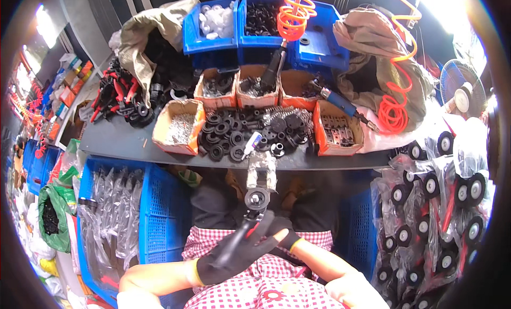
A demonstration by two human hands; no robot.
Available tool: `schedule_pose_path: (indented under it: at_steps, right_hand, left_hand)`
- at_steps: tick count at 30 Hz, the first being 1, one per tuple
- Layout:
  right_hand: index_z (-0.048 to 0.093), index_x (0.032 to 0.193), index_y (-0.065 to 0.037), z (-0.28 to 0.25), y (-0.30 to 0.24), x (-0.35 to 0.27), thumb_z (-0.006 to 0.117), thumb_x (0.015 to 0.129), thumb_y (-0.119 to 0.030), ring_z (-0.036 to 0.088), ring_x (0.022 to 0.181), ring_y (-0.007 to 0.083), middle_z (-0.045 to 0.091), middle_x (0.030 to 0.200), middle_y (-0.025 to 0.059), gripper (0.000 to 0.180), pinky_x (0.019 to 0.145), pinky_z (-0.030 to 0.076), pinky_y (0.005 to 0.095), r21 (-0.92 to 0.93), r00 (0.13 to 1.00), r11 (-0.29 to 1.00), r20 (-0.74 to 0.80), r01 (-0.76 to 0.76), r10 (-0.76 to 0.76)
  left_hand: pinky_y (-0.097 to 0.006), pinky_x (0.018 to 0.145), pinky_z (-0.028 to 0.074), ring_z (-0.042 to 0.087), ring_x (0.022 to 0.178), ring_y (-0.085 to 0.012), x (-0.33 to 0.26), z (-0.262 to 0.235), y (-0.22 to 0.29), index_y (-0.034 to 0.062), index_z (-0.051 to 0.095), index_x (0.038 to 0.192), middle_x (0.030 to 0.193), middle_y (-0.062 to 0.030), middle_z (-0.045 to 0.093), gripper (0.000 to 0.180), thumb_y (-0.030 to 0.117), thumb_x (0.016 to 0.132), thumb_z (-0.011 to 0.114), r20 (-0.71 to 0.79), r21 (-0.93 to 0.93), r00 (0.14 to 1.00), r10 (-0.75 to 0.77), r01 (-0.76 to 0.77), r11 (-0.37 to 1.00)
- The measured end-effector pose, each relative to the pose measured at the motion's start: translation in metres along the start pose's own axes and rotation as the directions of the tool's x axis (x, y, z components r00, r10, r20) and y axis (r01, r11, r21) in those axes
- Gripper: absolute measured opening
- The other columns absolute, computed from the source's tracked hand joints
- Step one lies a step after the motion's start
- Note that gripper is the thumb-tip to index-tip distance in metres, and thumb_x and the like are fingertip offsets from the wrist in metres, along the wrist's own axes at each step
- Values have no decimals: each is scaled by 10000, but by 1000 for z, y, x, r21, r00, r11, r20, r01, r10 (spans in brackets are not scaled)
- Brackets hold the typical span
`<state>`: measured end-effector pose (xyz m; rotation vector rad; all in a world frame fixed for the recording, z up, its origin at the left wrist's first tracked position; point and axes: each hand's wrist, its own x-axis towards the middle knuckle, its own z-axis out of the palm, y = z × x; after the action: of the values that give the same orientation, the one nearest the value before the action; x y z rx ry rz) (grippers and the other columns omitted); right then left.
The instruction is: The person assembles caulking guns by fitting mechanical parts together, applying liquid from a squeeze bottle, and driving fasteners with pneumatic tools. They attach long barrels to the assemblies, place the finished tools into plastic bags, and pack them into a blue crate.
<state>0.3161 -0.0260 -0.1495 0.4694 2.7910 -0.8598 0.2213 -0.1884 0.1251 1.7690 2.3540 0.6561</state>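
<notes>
My left hand (231,255), in a dark glove, is wrapped round a black long part with a small red piece (252,230). At the far end of that part is a round black wheel-like disc (257,199) with a light centre. The disc meets a silver, tape-wrapped fixture (262,170) at the bench edge; I cannot tell whether they touch. My right hand (281,229), also dark-gloved, is closed close against the left, partly hidden by it. A bare fingertip shows between the hands. What the right fingers hold is hidden. A white and blue tube (253,143) lies just beyond the fixture.
Black rings (226,133) are heaped on the bench (122,141), between boxes of small metal parts (178,129). Blue bins (210,45) stand behind. Drivers hang on orange coiled hoses (298,16). A blue crate (159,202) stands left; bagged wheeled items (426,224) stand right.
</notes>
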Motion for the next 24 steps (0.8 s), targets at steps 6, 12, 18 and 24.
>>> schedule_pose_path:
  at_steps: [6,12,18,24]
  right_hand:
    - [679,1005,-95,-35,13,42,610,873,-275,683,843,332,704,960,177,234,737,523,431,10,990,992,69,122,-123]
    - [690,942,-48,-217,-20,42,603,888,-309,656,782,357,673,823,196,280,717,521,436,49,930,972,286,228,-232]
    - [641,966,-64,-312,-58,159,705,779,-137,633,850,322,616,903,144,210,745,511,428,-206,821,950,-480,236,-308]
    - [718,909,-101,-294,-17,214,707,777,-159,638,974,334,671,958,121,145,834,516,433,-332,903,939,-373,84,-212]
  left_hand:
    - [-380,636,490,624,864,-261,36,98,-57,33,657,929,1067,-147,647,233,225,827,573,212,911,736,643,-387,143]
    - [-340,436,418,535,539,-169,29,130,-77,23,631,769,692,-70,564,64,28,766,567,132,811,792,596,-433,394]
    - [-381,566,470,579,728,-212,20,122,-76,52,594,899,841,-77,585,115,91,793,572,197,788,837,510,-445,425]
    - [-391,801,541,661,954,-321,51,35,-149,80,654,1116,1052,-137,673,332,352,950,558,307,-657,886,348,-67,751]
